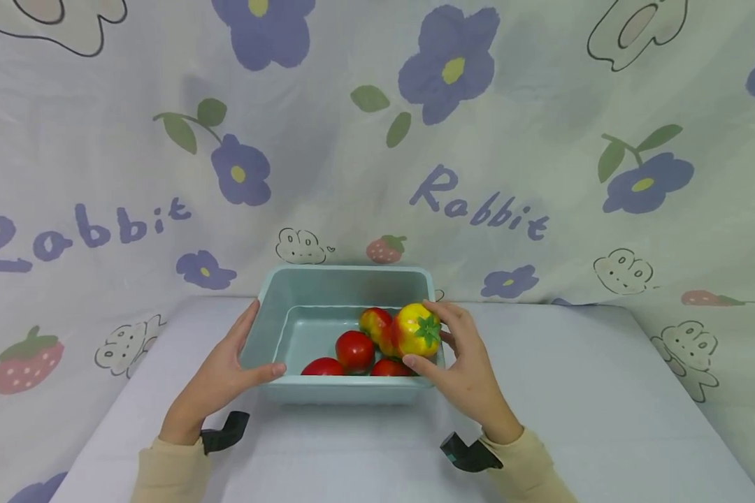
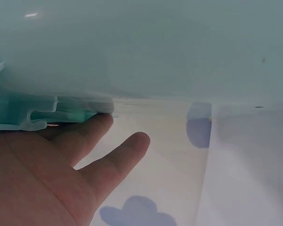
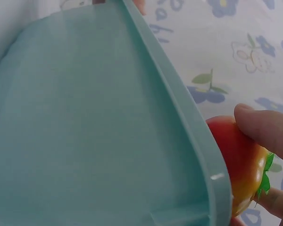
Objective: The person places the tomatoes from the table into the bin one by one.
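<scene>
A pale blue-green plastic bin (image 1: 352, 392) stands on the table, with its floor partly bare. My left hand (image 1: 226, 374) holds its left side, thumb over the front rim and fingers along the outer wall; two of these fingers (image 2: 118, 162) show under the rim in the left wrist view. At the right rim, my right hand (image 1: 462, 363) grips a yellow-and-red tomato (image 1: 413, 328) with a green leafy top, between thumb and fingers. Beneath and beside it inside the bin lie a red-and-yellow fruit (image 1: 375, 325) and red tomatoes (image 1: 355, 351), partly hidden by the front wall.
A white-covered table (image 1: 572, 405) extends to both sides of the bin. Behind it hangs a cloth (image 1: 327, 175) printed with flowers, rabbits and lettering. Black wrist mounts (image 1: 225, 433) sit at both cuffs.
</scene>
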{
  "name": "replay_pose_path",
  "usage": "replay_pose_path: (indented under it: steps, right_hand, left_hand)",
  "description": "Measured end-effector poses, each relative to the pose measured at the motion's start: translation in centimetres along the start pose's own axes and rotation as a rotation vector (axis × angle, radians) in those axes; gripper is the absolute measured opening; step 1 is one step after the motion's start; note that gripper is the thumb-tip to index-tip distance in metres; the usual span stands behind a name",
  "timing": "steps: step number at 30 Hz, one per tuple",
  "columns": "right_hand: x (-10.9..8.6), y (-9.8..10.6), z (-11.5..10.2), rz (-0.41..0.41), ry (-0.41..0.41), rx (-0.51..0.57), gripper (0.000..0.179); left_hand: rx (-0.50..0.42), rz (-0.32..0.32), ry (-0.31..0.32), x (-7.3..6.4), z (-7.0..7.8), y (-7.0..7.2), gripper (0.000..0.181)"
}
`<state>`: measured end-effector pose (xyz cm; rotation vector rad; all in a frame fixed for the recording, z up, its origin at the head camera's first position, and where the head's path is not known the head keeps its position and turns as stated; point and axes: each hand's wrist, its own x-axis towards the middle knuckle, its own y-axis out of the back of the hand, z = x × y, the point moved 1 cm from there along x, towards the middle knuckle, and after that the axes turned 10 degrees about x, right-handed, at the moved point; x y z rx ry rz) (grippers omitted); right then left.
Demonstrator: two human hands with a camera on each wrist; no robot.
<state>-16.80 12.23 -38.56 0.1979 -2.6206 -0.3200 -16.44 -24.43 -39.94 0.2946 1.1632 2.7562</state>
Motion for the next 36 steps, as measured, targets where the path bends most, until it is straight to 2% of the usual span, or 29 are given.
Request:
replay_pose_path:
  steps: [4, 13, 18, 30, 36]
  right_hand:
    - [-0.3, -0.7, 0.0, -0.010, 0.006, -0.047, 0.071]
    - [-0.4, -1.7, -0.2, -0.047, 0.105, -0.145, 0.072]
    - [-0.4, -2.0, -0.1, -0.056, 0.130, -0.175, 0.073]
    - [-0.3, -2.6, 0.2, -0.099, 0.144, -0.259, 0.072]
    - [-0.3, -2.5, 0.1, -0.093, 0.121, -0.255, 0.067]
  left_hand:
    - [0.006, -0.002, 0.004, -0.1, 0.1, 0.0, 0.111]
    - [0.007, -0.003, -0.004, 0.2, 0.3, -0.2, 0.112]
    - [0.003, -0.006, 0.001, 0.3, 0.4, -0.2, 0.112]
    - [0.020, -0.005, 0.023, 0.2, 0.4, 0.1, 0.112]
    - [0.010, -0.001, 0.018, 0.2, 0.2, 0.0, 0.111]
